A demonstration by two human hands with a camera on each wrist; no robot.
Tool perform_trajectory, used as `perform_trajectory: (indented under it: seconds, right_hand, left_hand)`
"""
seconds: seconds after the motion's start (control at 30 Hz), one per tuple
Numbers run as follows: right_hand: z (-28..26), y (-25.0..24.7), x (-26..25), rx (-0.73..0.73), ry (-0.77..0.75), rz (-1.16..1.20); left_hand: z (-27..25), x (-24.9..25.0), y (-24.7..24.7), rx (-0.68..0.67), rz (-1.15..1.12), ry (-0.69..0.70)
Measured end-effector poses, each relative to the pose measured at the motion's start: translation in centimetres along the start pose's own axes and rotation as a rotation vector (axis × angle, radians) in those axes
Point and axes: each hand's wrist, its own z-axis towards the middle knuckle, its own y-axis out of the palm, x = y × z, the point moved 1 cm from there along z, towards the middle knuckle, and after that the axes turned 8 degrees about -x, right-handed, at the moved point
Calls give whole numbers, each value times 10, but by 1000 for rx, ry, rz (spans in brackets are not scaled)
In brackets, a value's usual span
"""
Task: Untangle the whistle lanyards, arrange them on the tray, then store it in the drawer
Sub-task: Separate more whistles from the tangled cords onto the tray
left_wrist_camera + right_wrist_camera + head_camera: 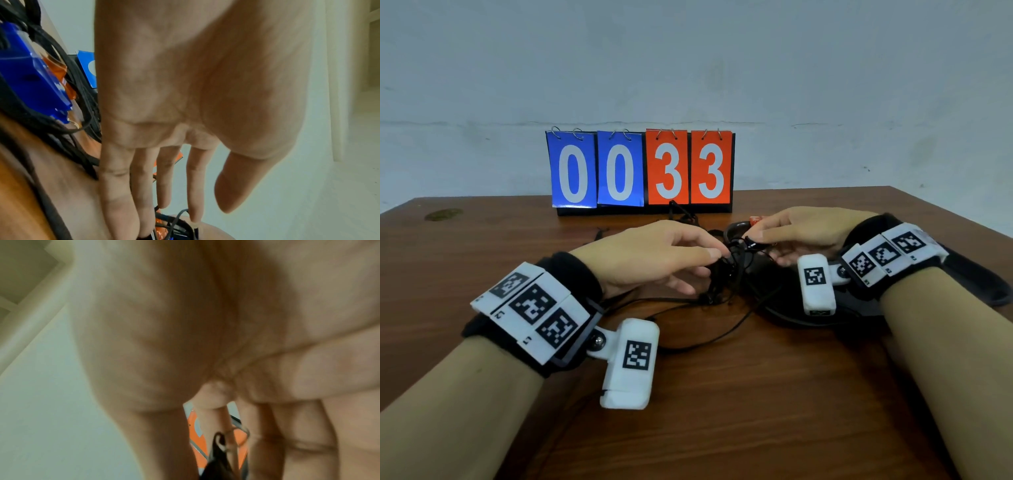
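A tangle of black lanyard cords (726, 270) lies mid-table, with loose strands trailing toward me. My left hand (709, 267) reaches into it from the left, its fingers straight and the thumb held apart; in the left wrist view the fingertips (193, 217) touch the cords (176, 227). A blue whistle (35, 78) and an orange one (57, 69) lie among cords beside that wrist. My right hand (753, 240) pinches a cord with a metal ring (228, 444) between thumb and forefinger. An orange whistle (755, 219) peeks out behind it. A dark tray (859, 306) sits under the right wrist, mostly hidden.
A flip scoreboard (642, 168) reading 0033 stands at the back of the brown wooden table (756, 394), just behind the tangle. A pale wall rises behind it. A greenish stain (443, 214) marks the far left of the table.
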Motion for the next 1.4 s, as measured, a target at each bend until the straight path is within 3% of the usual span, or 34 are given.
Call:
perform_trajectory:
  seconds: [0.3,0.47,0.67,0.8,1.0,1.4]
  right_hand:
    - [-1,-14,2,285,-157,176]
    - [1,-34,14,585,-216,302]
    - [1,-62,39,801,-103,418]
    - [3,-72,48,899,6,409]
    - [10,-84,58,932,79,252]
    - [16,-91,70,856,46,200]
  left_hand:
    - [1,0,-4,71,19,8]
    - [2,0,-4,73,16,10]
    - [2,-1,-6,143,13,20]
    - [-1,3,0,19,32,-13]
    - [-4,3,7,-177,23,-112]
    - [-9,9,9,-141,114,-194]
